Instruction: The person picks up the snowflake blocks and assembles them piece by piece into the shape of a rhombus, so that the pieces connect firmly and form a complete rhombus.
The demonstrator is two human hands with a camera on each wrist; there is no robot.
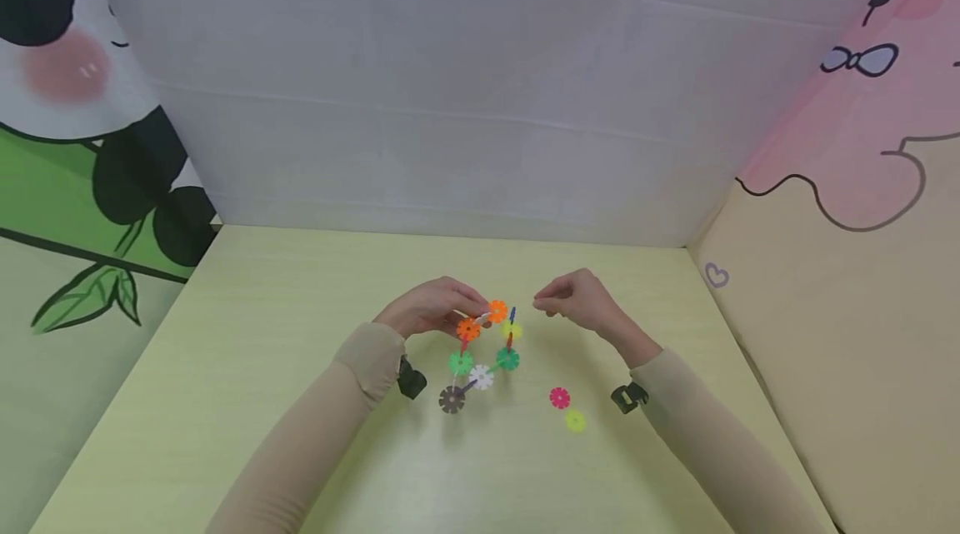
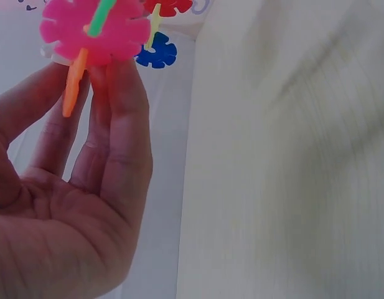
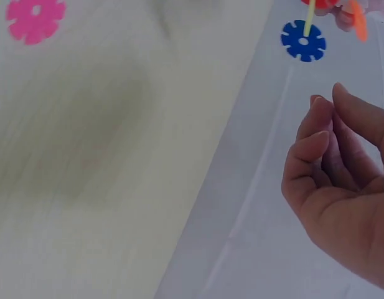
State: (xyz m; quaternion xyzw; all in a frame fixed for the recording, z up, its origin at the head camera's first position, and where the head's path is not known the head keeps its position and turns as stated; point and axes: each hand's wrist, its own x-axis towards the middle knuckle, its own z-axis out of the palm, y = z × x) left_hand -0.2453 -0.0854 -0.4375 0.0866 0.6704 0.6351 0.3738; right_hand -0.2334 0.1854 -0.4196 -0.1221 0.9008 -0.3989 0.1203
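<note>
A looped chain of notched plastic discs hangs from my left hand (image 1: 438, 306), whose fingertips pinch it near the orange disc (image 1: 468, 329) at its upper left. Green, white and grey discs form the lower part, with the grey disc (image 1: 452, 400) lowest. In the left wrist view, a pink disc (image 2: 111, 37) sits above the fingertips with an orange disc (image 2: 75, 84) edge-on under it. My right hand (image 1: 581, 301) is raised just right of the chain, loosely curled and holding nothing. Close to its fingertips is a blue disc (image 3: 294, 47) on the chain.
A loose pink disc (image 1: 559, 398) and a loose yellow disc (image 1: 575, 421) lie on the pale wooden table (image 1: 300, 284), below and between the hands. A white cloth wall (image 1: 465, 159) stands behind, with cartoon-printed panels at both sides.
</note>
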